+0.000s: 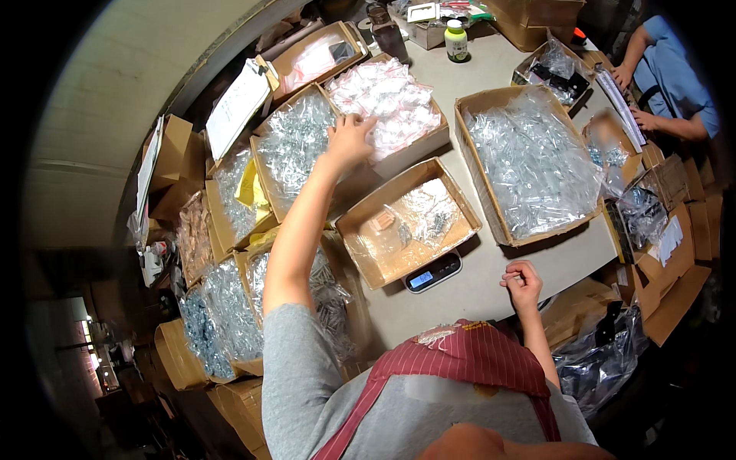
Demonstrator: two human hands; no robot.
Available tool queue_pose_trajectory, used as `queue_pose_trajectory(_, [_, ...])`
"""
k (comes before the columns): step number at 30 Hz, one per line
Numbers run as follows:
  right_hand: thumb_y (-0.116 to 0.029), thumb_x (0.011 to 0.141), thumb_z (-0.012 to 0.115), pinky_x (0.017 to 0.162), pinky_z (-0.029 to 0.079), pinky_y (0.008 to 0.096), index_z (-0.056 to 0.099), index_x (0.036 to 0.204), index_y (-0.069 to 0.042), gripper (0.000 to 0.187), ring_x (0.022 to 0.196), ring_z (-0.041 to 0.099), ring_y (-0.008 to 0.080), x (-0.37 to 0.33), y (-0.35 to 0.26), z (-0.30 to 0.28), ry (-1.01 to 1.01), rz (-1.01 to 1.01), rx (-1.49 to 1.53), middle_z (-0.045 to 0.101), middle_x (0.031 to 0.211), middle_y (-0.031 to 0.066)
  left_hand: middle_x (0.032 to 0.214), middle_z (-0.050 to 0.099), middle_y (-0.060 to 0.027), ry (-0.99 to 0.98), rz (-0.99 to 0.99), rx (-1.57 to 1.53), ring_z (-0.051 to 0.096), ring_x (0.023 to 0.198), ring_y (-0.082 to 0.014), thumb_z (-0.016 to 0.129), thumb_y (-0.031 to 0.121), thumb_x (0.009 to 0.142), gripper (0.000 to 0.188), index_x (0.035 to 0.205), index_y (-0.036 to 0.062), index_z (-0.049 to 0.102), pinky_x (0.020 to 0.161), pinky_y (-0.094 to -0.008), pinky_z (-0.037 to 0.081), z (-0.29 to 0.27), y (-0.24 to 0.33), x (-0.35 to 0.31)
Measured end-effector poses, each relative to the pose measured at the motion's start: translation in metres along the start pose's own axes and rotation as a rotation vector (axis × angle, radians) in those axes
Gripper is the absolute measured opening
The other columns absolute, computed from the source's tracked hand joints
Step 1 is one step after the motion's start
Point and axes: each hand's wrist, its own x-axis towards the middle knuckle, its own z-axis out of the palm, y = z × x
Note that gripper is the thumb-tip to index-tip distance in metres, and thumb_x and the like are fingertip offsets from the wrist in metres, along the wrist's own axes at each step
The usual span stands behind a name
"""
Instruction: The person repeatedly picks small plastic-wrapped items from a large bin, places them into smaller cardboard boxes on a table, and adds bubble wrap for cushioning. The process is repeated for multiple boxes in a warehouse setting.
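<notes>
My left hand (350,143) is stretched forward over the border between two cardboard boxes. One is a box of small white packets with pink edges (387,96); the other holds clear plastic bags of metal parts (295,142). Its fingers are spread and bent downward, with nothing visible in them. Close to the table's near edge, my right hand (524,287) is closed, fingers curled; whatever they may hold is hidden. Between my hands a shallow cardboard tray (360,257) rests on a digital scale (433,272) with a lit display. Several clear bags lie inside the tray.
A large carton of clear bags (529,165) stands on the right of the table. Several open boxes of bagged parts (234,307) line my left. A clipboard (236,107) leans at the back left, and a green-capped bottle (456,42) stands far back. Another person's arms (671,123) show at right.
</notes>
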Motion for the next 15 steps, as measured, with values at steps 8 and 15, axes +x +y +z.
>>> queue_pose_trajectory(8, [0.011,0.077,0.052,0.061,0.062,0.0282,0.059,0.087,0.005,0.014,0.077,0.063,0.0135,0.008,-0.002,-0.010,0.001,0.049,0.033,0.055,0.098,0.0086,0.100,0.071,-0.0093,-0.183,-0.214,-0.348,0.067,0.092,-0.0212,0.062,0.018,0.087,0.026,0.111,0.0124,0.071,0.087,-0.0346,0.046,-0.013,0.002,0.009])
queue_pose_trajectory(15, [0.011,0.074,0.051,0.055,0.061,0.0274,0.059,0.087,0.005,0.016,0.075,0.062,0.0126,0.010,-0.005,-0.008,0.002,0.048,-0.022,0.055,0.096,0.0085,0.107,0.072,-0.0120,-0.152,-0.682,-1.397,0.068,0.092,-0.0149,0.054,0.009,0.093,0.031,0.121,-0.0022,0.063,0.081,-0.0263,0.046,-0.045,0.000,-0.009])
